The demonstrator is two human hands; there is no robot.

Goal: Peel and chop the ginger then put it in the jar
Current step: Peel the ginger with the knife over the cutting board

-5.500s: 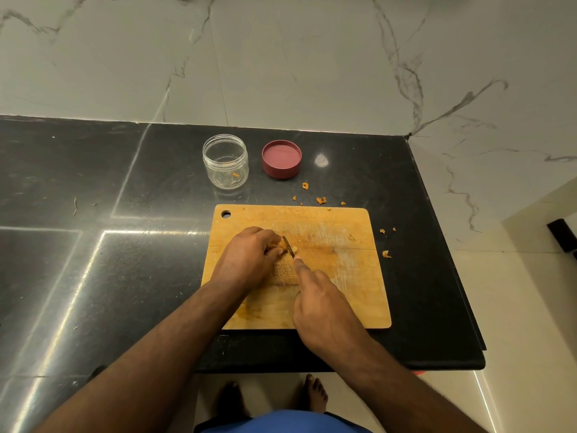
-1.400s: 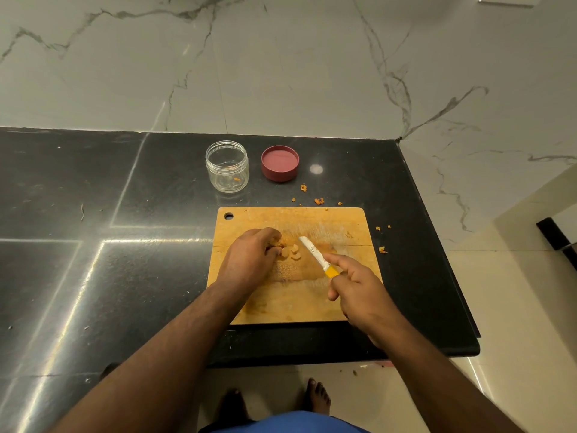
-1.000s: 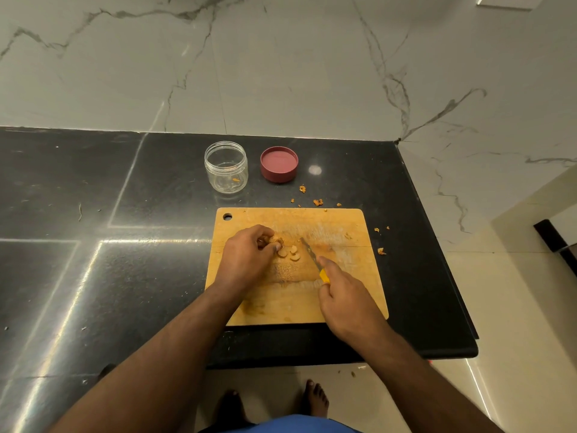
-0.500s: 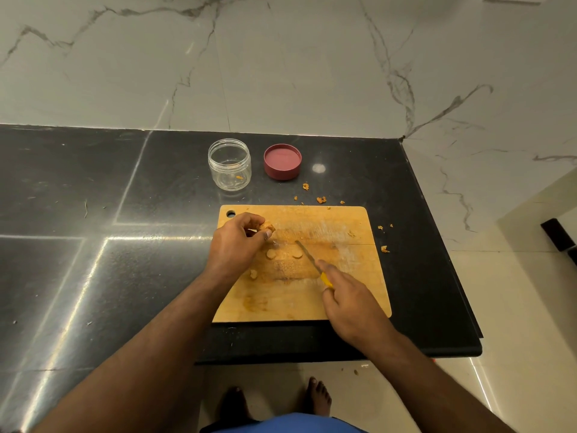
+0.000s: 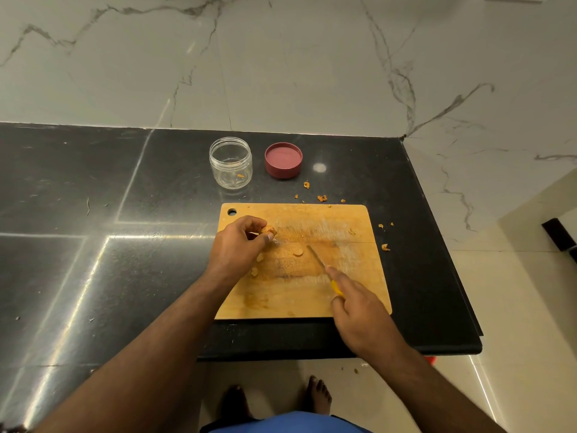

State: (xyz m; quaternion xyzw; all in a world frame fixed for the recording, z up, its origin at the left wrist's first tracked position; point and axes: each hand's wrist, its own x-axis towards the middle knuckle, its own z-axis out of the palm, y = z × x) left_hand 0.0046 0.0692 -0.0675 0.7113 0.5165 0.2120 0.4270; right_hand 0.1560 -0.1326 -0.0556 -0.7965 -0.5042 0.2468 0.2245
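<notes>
Carry ginger (image 5: 269,229) pinched in left hand (image 5: 238,245) to jar (image 5: 230,162) by counter's back edge, keeping knife (image 5: 318,261) gripped by right hand (image 5: 359,310) low on board (image 5: 343,220).

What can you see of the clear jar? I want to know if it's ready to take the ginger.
The jar is a small, round, clear container, plastic or glass by its look, with a threaded neck. It stands upright and open on the black counter, beyond the cutting board's far left corner and apart from it. Its red lid lies beside it, not touching. The jar is nearly empty: one small orange bit shows low inside. No hand touches it.
</notes>
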